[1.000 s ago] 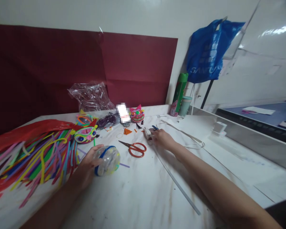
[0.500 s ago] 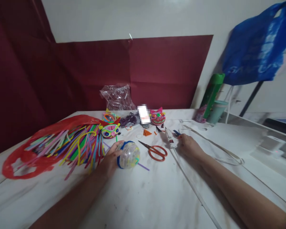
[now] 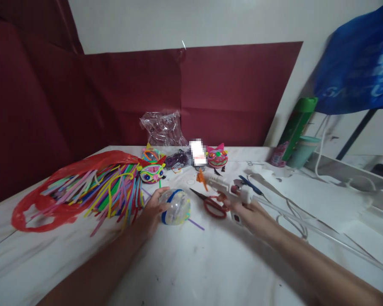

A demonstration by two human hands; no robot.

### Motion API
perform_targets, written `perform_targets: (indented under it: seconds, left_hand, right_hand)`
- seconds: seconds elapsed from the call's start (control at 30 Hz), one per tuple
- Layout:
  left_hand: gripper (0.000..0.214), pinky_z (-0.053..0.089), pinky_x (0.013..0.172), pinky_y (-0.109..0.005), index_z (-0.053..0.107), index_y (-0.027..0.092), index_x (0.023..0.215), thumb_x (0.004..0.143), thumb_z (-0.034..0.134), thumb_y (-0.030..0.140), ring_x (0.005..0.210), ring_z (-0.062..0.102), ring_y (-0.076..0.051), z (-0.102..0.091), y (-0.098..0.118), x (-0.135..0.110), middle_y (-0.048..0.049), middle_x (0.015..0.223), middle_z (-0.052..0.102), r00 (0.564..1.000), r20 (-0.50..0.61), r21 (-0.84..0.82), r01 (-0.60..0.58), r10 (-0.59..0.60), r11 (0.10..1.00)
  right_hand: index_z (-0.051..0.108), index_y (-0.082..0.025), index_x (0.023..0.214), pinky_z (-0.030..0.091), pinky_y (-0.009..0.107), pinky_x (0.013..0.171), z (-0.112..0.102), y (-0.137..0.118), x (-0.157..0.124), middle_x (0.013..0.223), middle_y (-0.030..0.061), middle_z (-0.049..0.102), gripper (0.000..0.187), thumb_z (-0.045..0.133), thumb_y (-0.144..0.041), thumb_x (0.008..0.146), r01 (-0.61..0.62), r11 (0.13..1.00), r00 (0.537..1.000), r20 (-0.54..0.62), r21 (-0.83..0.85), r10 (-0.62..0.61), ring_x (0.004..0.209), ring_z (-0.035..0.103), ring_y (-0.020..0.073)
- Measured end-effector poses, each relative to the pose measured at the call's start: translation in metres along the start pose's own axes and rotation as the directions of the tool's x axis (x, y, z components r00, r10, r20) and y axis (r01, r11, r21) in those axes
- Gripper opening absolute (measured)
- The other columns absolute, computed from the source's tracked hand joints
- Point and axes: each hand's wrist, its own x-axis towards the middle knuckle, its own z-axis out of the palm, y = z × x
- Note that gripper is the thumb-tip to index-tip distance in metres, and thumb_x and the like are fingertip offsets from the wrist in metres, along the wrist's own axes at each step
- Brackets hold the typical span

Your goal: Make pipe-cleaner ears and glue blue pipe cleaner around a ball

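My left hand (image 3: 156,206) is closed around the side of a clear plastic ball (image 3: 180,206) with a blue band round it. Small coloured bits show through the ball's wall. My right hand (image 3: 241,208) grips a white glue gun (image 3: 221,185), its nozzle pointing left toward the ball. A long pale stick or cord (image 3: 293,221) runs from the gun's back end to the right. Orange-handled scissors (image 3: 215,208) lie just below the gun, blades toward the upper left. A purple strip (image 3: 196,224) sticks out beside the ball.
Left, a red plastic bag (image 3: 22,212) holds many coloured pipe cleaners (image 3: 110,191). Decorated cat-faced balls (image 3: 151,172) stand behind, a pink one (image 3: 217,157) farther right. Orange scraps (image 3: 201,176), a dark blue tool (image 3: 250,185), a green can (image 3: 301,127) and a teal cup (image 3: 303,151) are around.
My right hand has picked up the glue gun and swung it left over the scissors, with its trailing stick or cord now running right. The ball stays in my left hand. The view has shifted slightly.
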Motion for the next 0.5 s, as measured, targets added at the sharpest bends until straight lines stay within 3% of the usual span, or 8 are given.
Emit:
perform_targets:
  seconds: [0.07,0.17,0.27,0.4,0.5]
  left_hand:
    - [0.058,0.045,0.073,-0.032,0.048,0.023,0.115,0.063,0.072,0.030,0.095,0.059,-0.025,-0.001,-0.001,0.001,-0.0056,0.105,0.061,1.000,0.003,0.019,0.008,-0.008,1.000]
    - [0.057,0.046,0.075,-0.033,0.046,0.024,0.117,0.066,0.070,0.029,0.093,0.059,-0.024,-0.002,-0.002,0.001,-0.0053,0.105,0.060,0.999,0.036,0.027,0.008,-0.009,1.000]
    - [0.057,0.046,0.076,-0.032,0.046,0.023,0.118,0.067,0.070,0.027,0.093,0.059,-0.023,-0.002,-0.004,0.002,-0.0054,0.108,0.060,0.999,0.044,0.039,-0.014,0.013,0.999]
    - [0.055,0.046,0.074,-0.030,0.048,0.022,0.117,0.067,0.070,0.024,0.092,0.059,-0.022,-0.007,-0.004,0.003,-0.0053,0.106,0.061,0.999,0.040,0.038,-0.027,0.025,0.999]
    - [0.058,0.048,0.076,-0.032,0.051,0.023,0.120,0.065,0.072,0.024,0.094,0.061,-0.024,-0.012,0.000,0.003,-0.0067,0.110,0.063,0.993,0.121,-0.004,0.007,-0.007,1.000]
  right_hand:
    - [0.070,-0.019,0.091,0.048,0.026,0.054,0.004,-0.011,-0.011,0.077,0.0045,0.069,0.033,0.052,-0.044,0.080,0.005,1.000,0.992,0.127,-0.006,-0.005,0.070,0.062,0.0211]
    - [0.070,-0.021,0.080,0.050,0.027,0.058,0.012,-0.018,-0.021,0.075,0.0037,0.069,0.029,0.051,-0.043,0.080,0.130,0.990,0.966,0.234,-0.056,-0.113,0.068,0.062,0.0204]
    - [0.067,-0.023,0.077,0.052,0.028,0.064,0.019,-0.017,-0.023,0.075,0.0035,0.069,0.026,0.048,-0.039,0.081,0.186,0.980,0.956,0.243,-0.064,-0.166,0.069,0.062,0.0201]
    - [0.066,-0.021,0.086,0.051,0.029,0.063,0.022,-0.006,-0.019,0.079,0.0031,0.069,0.029,0.045,-0.041,0.085,0.106,0.992,0.959,0.271,-0.069,-0.084,0.070,0.062,0.0199]
    - [0.066,-0.019,0.086,0.051,0.031,0.067,0.020,-0.003,-0.012,0.085,0.0050,0.068,0.035,0.042,-0.044,0.086,0.031,0.995,0.989,0.147,-0.090,-0.017,0.075,0.062,0.0216]
